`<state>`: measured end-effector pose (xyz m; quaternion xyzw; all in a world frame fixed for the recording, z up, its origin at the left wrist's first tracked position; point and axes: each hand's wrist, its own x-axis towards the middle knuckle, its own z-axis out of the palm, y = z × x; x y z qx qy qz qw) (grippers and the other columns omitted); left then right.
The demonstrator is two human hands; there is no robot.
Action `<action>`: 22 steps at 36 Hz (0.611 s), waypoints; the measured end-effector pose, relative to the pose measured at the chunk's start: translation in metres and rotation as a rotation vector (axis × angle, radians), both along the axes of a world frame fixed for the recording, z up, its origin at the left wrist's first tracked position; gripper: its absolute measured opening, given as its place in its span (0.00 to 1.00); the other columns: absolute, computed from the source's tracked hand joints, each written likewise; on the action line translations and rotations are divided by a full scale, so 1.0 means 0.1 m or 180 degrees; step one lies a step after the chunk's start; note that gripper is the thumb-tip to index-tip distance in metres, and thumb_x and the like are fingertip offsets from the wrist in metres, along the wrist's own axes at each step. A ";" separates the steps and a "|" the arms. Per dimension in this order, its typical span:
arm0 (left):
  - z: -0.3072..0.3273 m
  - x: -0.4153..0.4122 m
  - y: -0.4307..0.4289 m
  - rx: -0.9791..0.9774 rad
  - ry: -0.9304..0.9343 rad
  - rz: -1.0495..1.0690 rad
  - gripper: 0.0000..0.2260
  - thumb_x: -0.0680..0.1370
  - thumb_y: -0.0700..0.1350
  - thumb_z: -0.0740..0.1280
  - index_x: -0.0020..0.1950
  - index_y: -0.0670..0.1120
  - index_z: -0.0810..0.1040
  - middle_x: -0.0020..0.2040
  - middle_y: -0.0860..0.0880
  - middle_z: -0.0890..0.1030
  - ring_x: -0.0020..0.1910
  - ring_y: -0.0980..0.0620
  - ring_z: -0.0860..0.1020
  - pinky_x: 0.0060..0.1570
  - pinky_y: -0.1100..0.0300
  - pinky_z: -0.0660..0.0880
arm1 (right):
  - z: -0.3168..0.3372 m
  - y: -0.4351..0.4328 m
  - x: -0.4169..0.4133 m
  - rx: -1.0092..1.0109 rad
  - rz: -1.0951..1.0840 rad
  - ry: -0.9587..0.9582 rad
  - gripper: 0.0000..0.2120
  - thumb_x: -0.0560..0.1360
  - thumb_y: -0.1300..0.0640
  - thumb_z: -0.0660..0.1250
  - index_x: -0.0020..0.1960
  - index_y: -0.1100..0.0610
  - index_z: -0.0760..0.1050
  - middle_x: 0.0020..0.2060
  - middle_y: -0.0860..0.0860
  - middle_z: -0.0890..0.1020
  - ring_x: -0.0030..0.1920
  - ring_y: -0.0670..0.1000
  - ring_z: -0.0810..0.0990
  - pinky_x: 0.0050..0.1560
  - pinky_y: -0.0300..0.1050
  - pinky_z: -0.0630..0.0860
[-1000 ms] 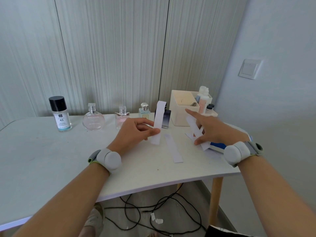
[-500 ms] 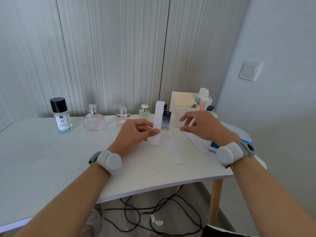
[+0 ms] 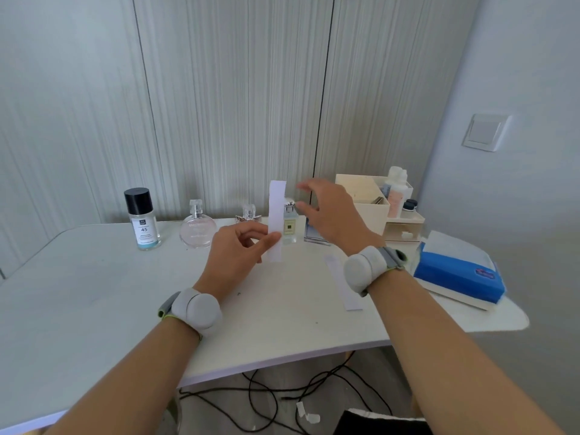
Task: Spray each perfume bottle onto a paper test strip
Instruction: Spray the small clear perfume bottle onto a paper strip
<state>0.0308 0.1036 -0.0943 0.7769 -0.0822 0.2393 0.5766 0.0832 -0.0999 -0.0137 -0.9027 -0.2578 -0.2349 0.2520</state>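
My left hand (image 3: 238,255) pinches a white paper test strip (image 3: 276,211) and holds it upright over the table. Just behind the strip stands a small clear bottle with a silver cap (image 3: 290,226). My right hand (image 3: 329,211) hovers above and to the right of that bottle, fingers spread, holding nothing. A dark blue bottle (image 3: 314,235) is mostly hidden behind the right hand. Further left along the wall stand a pink square bottle (image 3: 249,215), a round pink bottle (image 3: 197,229) and a black-capped bottle marked 45 (image 3: 142,221). Another strip (image 3: 342,282) lies flat on the table.
A cream organiser box (image 3: 367,202) with bottles stands at the back right. A blue tissue pack (image 3: 458,271) lies near the table's right edge. The white table (image 3: 94,293) ends close in front; black cables (image 3: 282,400) lie on the floor below.
My right hand left the strips at the right and rose leftward toward the bottles. The left hand kept its strip upright. The view shifted, so the tissue pack now shows.
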 end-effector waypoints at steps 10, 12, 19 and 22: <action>-0.04 0.00 0.02 0.0045 -0.0310 0.0142 0.04 0.83 0.42 0.72 0.57 0.50 0.81 0.40 0.55 0.86 0.30 0.54 0.81 0.37 0.67 0.76 | -0.21 0.47 0.24 -0.0216 -0.0190 0.0283 0.18 0.85 0.55 0.63 0.75 0.50 0.71 0.65 0.54 0.80 0.64 0.56 0.78 0.59 0.48 0.72; -0.04 0.01 0.03 0.0052 -0.0351 0.0125 0.09 0.83 0.41 0.72 0.61 0.48 0.77 0.41 0.54 0.86 0.32 0.53 0.82 0.39 0.67 0.76 | -0.24 0.47 0.25 -0.0239 -0.0261 0.0265 0.15 0.85 0.55 0.64 0.71 0.53 0.74 0.63 0.54 0.81 0.63 0.56 0.78 0.56 0.44 0.69; -0.06 0.01 0.04 0.0236 -0.0513 0.0161 0.13 0.83 0.40 0.70 0.60 0.51 0.69 0.45 0.52 0.83 0.42 0.54 0.81 0.41 0.67 0.73 | -0.22 0.43 0.17 -0.0203 -0.0295 0.0073 0.05 0.83 0.57 0.66 0.58 0.53 0.76 0.53 0.50 0.77 0.52 0.53 0.78 0.49 0.46 0.65; -0.09 0.03 0.03 0.0613 -0.0592 0.0292 0.09 0.83 0.39 0.70 0.53 0.54 0.78 0.48 0.58 0.83 0.43 0.57 0.80 0.40 0.71 0.69 | -0.21 0.38 0.11 -0.0153 -0.0266 0.0120 0.05 0.82 0.56 0.68 0.58 0.54 0.77 0.53 0.50 0.77 0.51 0.54 0.78 0.50 0.48 0.70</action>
